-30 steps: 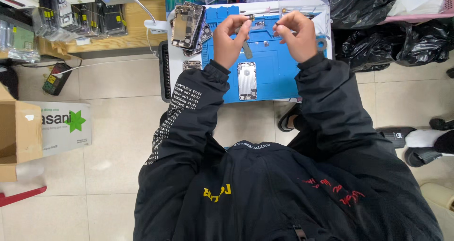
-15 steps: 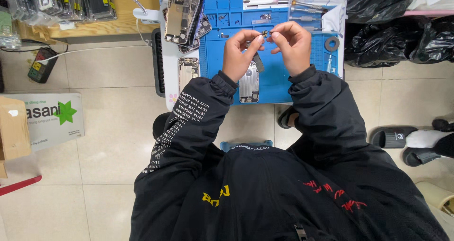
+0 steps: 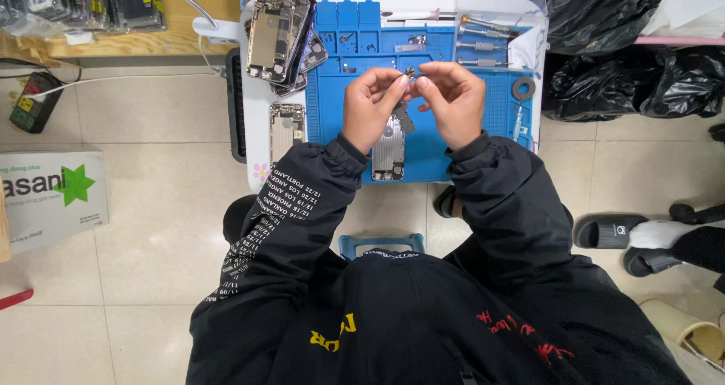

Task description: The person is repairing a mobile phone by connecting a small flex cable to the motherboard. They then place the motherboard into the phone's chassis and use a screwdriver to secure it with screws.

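While both hands hover above the blue work mat (image 3: 483,105), the small white table (image 3: 253,139) under it is crowded on every side: a stack of opened phone housings (image 3: 278,37) leans over the mat's upper left corner, another bare phone shell (image 3: 285,128) lies just beside the mat's left edge, and a row of slim screwdrivers and tweezers (image 3: 483,37) sits along the upper right, with a dark ring-shaped part (image 3: 522,88) near them. Black plastic bags (image 3: 627,68) bulk up to the right of the table, a pair of slippers (image 3: 608,231) rests on the tiled floor (image 3: 151,226), and a white cardboard box with a green star (image 3: 49,200) stands well apart to the left beside a black power strip (image 3: 30,102). A silver phone back housing (image 3: 388,149) lies flat on the mat directly beneath the wrists, partly hidden by them. The left hand (image 3: 370,109) and the right hand (image 3: 453,102) meet fingertip to fingertip, each pinching one side of a tiny metallic part (image 3: 408,74) held in the air above the mat's middle; it looks greyish and glinting, too small to make out its shape. A thin dark strip (image 3: 404,117) hangs down between the two palms; whether it joins the part I cannot tell.
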